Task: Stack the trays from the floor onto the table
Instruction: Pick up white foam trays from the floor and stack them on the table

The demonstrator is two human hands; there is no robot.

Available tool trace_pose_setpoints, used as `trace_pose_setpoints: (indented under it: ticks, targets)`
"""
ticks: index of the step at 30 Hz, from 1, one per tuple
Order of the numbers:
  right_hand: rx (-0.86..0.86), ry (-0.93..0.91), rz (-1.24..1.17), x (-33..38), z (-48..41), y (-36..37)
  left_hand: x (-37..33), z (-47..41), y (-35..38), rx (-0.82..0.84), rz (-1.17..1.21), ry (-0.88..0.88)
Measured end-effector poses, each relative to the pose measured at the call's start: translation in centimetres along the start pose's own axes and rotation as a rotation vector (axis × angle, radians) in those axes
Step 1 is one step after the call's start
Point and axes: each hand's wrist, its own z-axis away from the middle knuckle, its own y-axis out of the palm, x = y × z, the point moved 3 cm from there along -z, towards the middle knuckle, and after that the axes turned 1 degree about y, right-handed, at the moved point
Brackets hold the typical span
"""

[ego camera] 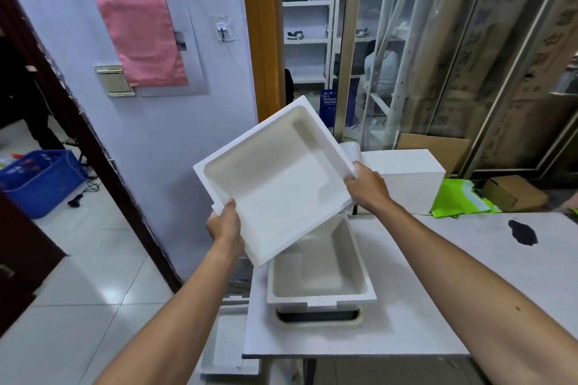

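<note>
Foam is what worries me most: the white tray (pixel 275 178) I am carrying looks light and brittle, and I hold it tilted in the air, turned askew, above the lower tray (pixel 319 278) already sitting on the table (pixel 438 291). My left hand (pixel 223 225) grips its near corner, thumb on the rim and fingers beneath; my right hand (pixel 367 186) curls round the right-hand edge. Both holds sit right at the edges, so I judge a hard squeeze could snap the rim and a slack one let it slide. Set down at this angle it would perch crooked rather than nest, and could nudge the stack, which stands near the table's left edge, off toward the floor tray (pixel 225 341) below.
</note>
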Motion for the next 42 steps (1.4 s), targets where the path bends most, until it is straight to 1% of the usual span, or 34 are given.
trace_pose_setpoints:
  ticks: [2, 4, 7, 10, 14, 16, 20, 22, 25, 28, 32, 34, 36, 38, 42]
  targets:
    - [-0.001, -0.010, 0.000, -0.2, -0.2, -0.1, 1.1, 0.3, -0.3, 0.019, 0.000, -0.058]
    - [0.010, -0.028, 0.037, -0.4, -0.4, -0.3, 1.5, 0.4, -0.8, 0.045, -0.049, -0.073]
    - [0.012, -0.051, 0.136, -0.8, -0.6, -0.9, 1.6, -0.1, -1.9, 0.061, -0.183, -0.038]
    - [-0.035, -0.113, 0.209, -0.9, -0.8, -2.1, 1.0, -1.4, -3.1, 0.108, -0.224, 0.000]
    - [-0.085, -0.226, 0.253, 1.1, -1.3, -4.1, 0.0, -2.5, -3.2, 0.185, -0.436, 0.105]
    - [-0.090, -0.289, 0.268, 2.6, -1.6, -5.1, -0.7, -2.7, -2.9, 0.211, -0.542, 0.163]
    - [-0.084, -0.378, 0.308, 4.9, -1.8, -6.5, -1.3, -2.9, -2.3, 0.328, -0.765, 0.319]
    - [-0.081, -0.411, 0.319, 5.8, -1.8, -6.6, -1.3, -2.6, -1.7, 0.359, -0.791, 0.358]
    - [-0.074, -0.436, 0.323, 6.7, -1.4, -6.2, -1.1, -1.9, -0.8, 0.381, -0.769, 0.353]
    - [-0.055, -0.395, 0.262, 6.4, -1.6, -5.6, -0.4, -1.8, -0.9, 0.360, -0.715, 0.335]
    - [-0.097, -0.278, 0.073, 4.9, -2.2, -4.8, 0.7, -1.7, -1.5, 0.328, -0.696, 0.290]
    - [-0.048, -0.167, -0.064, 3.9, -2.5, -4.0, 1.1, -1.5, -1.4, 0.321, -0.714, 0.277]
    - [0.042, -0.055, -0.151, 2.8, -2.8, -2.8, 1.6, -1.4, -1.1, 0.325, -0.719, 0.248]
    - [0.126, 0.016, -0.117, 1.4, -2.8, -1.4, 2.0, -1.4, -0.5, 0.326, -0.720, 0.197]
    - [0.212, 0.086, -0.036, -1.1, -0.8, 0.7, 2.6, -1.7, 0.4, 0.284, -0.739, 0.138]
